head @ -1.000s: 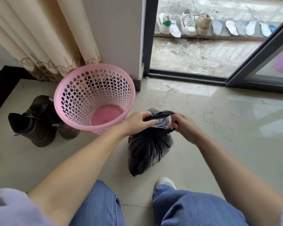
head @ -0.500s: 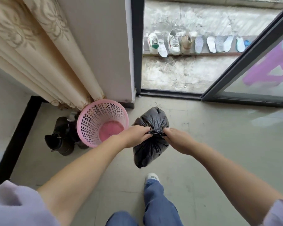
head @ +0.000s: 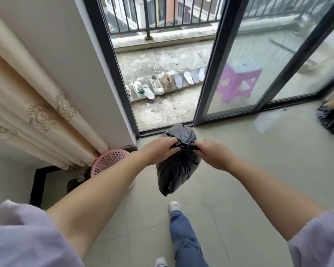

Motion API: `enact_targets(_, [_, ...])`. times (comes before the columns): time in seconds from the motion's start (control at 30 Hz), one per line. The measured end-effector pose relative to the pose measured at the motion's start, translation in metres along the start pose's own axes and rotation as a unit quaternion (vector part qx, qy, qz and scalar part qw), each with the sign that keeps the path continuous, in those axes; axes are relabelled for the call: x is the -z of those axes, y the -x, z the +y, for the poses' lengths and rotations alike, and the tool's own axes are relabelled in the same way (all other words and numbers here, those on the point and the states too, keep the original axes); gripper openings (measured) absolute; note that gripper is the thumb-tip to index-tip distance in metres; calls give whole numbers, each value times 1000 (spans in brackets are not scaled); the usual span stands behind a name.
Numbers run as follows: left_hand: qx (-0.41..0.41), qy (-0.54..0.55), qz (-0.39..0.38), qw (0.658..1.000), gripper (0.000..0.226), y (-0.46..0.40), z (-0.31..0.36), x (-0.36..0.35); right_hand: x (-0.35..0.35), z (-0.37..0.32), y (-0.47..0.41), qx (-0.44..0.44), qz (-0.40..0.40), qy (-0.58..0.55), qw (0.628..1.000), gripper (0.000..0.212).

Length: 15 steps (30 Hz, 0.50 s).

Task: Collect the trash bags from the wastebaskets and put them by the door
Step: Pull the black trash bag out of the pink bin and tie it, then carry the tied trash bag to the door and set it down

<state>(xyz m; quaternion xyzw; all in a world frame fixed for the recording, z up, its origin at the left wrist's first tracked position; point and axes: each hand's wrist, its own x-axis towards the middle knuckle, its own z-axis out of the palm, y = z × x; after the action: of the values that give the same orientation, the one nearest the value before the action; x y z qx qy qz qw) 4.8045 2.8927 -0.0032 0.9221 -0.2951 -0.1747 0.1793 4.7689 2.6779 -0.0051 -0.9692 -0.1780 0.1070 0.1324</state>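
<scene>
A full black trash bag point(head: 176, 170) hangs in the air at the centre, above the tiled floor. My left hand point(head: 160, 150) and my right hand point(head: 213, 154) both grip its bunched neck from either side. The pink perforated wastebasket point(head: 108, 160) stands on the floor to the left, by the curtain, partly hidden behind my left forearm. A second black trash bag point(head: 333, 120) lies on the floor at the right edge, beside the sliding glass door point(head: 239, 74).
The balcony doorway point(head: 162, 105) is open straight ahead, with shoes and insoles point(head: 162, 84) lined up outside. A purple stool point(head: 237, 81) shows through the glass. A cream curtain point(head: 37, 105) hangs at left with dark boots point(head: 73, 185) below it. My feet stand on the floor point(head: 258, 170).
I have risen from a crouch, lifting the bag off the floor. The wastebasket now sits farther away at lower left, and the balcony and a second bag have come into view.
</scene>
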Motion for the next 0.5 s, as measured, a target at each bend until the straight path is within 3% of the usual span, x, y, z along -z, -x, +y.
enact_targets(0.2, [-100, -61, -25, 993, 30, 15, 107, 18, 36, 4, 119, -97, 55, -31, 993, 28])
enact_targets(0.5, [-224, -107, -113, 962, 30, 4, 296, -28, 50, 51, 324, -264, 150, -100, 948, 26])
